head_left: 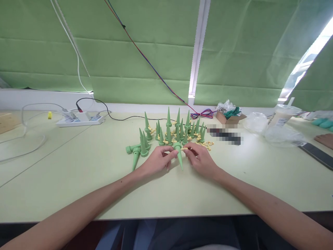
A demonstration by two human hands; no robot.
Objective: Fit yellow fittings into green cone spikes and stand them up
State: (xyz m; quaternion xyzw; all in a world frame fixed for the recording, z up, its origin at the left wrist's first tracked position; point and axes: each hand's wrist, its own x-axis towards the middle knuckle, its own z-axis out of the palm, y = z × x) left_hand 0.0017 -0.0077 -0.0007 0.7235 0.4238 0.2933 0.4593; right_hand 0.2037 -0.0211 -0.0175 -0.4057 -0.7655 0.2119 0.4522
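Note:
My left hand (159,159) is closed on a green plastic watering spike (179,157), its wide end up and its tip toward me. Pinched in my right hand (200,159) is a small yellow valve (184,149), which reaches to the spike's side near the top. Whether it sits in a hole there, I cannot tell. Just beyond my hands stand several green spikes (169,118), tips up, many with yellow valves on them. Loose yellow valves (208,144) lie to their right. Left of my left hand are more spikes, one of them (135,158) lying with its tip toward me.
A power strip (80,120) with plugs lies at the back left. To the right are a blurred dark object (225,134), a cardboard box (230,119), plastic bags (256,123), a drink cup (282,116) and a phone (316,155). Another person's hand (325,140) shows at the right edge.

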